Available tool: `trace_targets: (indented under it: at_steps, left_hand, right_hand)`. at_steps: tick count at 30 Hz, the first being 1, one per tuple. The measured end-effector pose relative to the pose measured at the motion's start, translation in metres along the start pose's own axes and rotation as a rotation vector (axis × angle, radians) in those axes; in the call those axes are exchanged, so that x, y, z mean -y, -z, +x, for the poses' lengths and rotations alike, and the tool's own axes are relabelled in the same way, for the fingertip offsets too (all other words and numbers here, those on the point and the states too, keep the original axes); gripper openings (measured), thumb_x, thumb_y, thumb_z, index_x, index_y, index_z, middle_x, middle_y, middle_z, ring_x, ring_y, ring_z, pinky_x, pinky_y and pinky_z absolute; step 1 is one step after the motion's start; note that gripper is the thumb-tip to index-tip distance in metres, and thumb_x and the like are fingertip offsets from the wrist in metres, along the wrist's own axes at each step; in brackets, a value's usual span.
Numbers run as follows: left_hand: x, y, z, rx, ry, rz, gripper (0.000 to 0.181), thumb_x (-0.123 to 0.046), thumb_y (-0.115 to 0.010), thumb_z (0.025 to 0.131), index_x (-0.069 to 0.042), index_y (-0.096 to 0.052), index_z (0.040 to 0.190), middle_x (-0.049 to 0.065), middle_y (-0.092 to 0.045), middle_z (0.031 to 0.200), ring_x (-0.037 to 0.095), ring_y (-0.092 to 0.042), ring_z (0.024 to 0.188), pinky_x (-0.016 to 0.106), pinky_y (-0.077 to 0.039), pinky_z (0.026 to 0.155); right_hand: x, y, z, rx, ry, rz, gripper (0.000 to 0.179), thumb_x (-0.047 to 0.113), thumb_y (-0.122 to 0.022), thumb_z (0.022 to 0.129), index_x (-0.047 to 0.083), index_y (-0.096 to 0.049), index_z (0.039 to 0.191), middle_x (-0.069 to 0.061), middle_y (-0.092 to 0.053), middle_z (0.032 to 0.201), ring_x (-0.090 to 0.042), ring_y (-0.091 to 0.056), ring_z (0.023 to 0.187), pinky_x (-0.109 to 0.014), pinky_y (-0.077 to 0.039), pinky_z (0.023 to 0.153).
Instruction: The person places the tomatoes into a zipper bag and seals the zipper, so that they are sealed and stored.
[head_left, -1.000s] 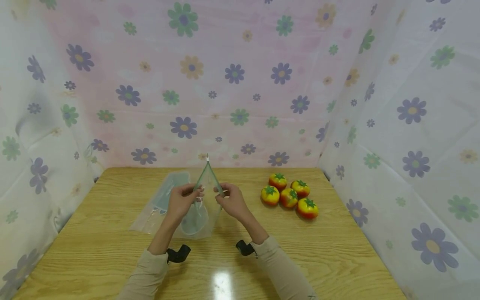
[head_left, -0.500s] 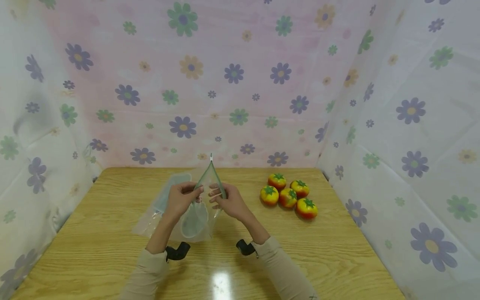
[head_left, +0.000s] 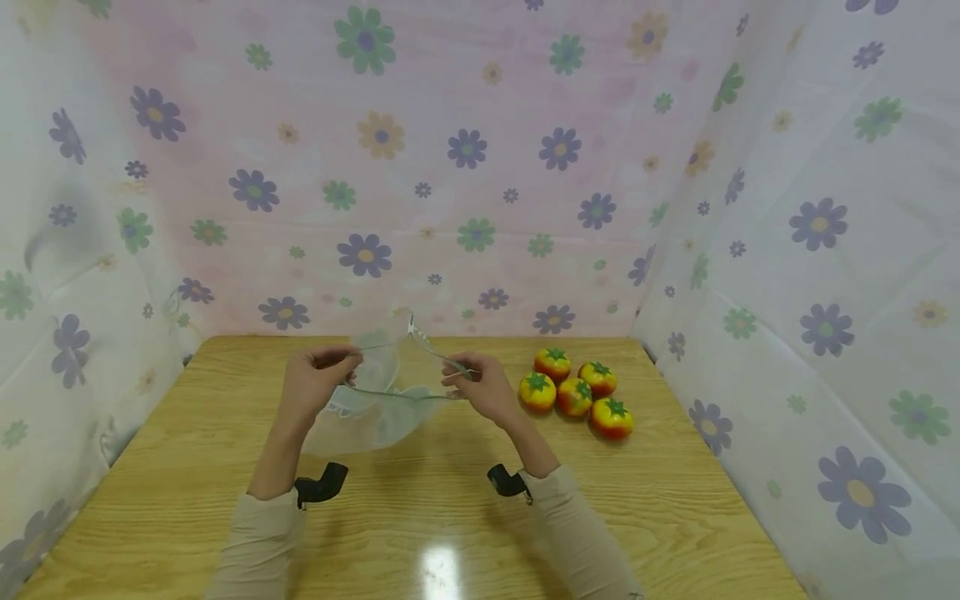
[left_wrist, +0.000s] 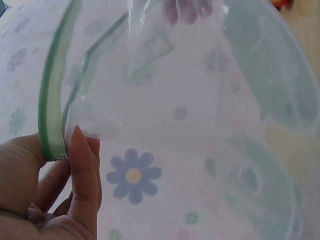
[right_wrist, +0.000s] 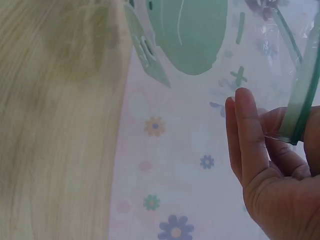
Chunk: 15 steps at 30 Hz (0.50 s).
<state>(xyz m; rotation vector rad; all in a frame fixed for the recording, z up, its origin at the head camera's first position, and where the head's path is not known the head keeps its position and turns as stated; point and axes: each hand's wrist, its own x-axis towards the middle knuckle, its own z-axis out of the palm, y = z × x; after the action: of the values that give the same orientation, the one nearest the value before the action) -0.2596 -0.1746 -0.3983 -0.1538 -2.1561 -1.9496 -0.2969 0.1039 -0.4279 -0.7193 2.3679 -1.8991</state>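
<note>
A clear zip bag (head_left: 375, 429) with pale green printed shapes hangs between my hands over the table. Its mouth is spread wide, and a small white slider sits at the far corner of the rim. My left hand (head_left: 315, 383) pinches the left side of the rim, while my right hand (head_left: 486, 390) pinches the right side. In the left wrist view, the thumb and fingers grip the green zip strip (left_wrist: 50, 100). The right wrist view has the other end of the strip (right_wrist: 300, 105) between thumb and fingers.
Several yellow-red tomatoes (head_left: 574, 397) with green tops lie in a cluster right of my right hand. The wooden table (head_left: 420, 517) ends at a flowered cloth backdrop (head_left: 480, 167), with cloth walls on both sides.
My hands have moved apart, the left one farther to the left, and the bag's mouth has widened from a narrow peak. The bag has lifted off the table. The tomatoes have stayed put.
</note>
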Motion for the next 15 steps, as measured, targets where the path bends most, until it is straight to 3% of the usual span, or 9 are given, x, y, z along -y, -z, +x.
trace_targets:
  at_steps: [3,10,15]
  left_hand:
    - [-0.002,0.007,-0.002,-0.051,-0.011,0.038,0.031,-0.008,-0.071,0.096,0.014,-0.068,0.117,-0.006,-0.072,0.085,0.007,-0.065,0.067,0.023,-0.06,0.066]
    - [-0.002,0.008,-0.005,-0.114,-0.067,0.183,0.022,-0.004,-0.072,0.094,0.01,-0.073,0.111,0.026,-0.073,0.097,0.001,-0.067,0.066,0.02,-0.06,0.063]
    - [-0.005,0.008,-0.006,-0.125,-0.106,0.271,0.019,-0.003,-0.07,0.094,0.008,-0.075,0.11,0.029,-0.073,0.098,-0.003,-0.065,0.062,0.017,-0.057,0.062]
  right_hand:
    - [0.003,0.007,0.001,-0.035,-0.009,-0.062,0.024,-0.006,-0.058,0.1,-0.007,-0.066,0.122,-0.028,-0.065,0.118,-0.043,-0.069,0.103,-0.033,-0.062,0.083]
    - [0.016,0.017,0.002,-0.041,-0.026,-0.208,0.024,-0.011,-0.058,0.096,-0.01,-0.066,0.119,-0.027,-0.066,0.112,-0.04,-0.071,0.098,-0.034,-0.063,0.078]
    - [0.022,0.025,0.003,-0.003,-0.049,-0.262,0.025,-0.008,-0.056,0.098,-0.009,-0.066,0.12,-0.025,-0.067,0.113,-0.039,-0.071,0.101,-0.037,-0.062,0.081]
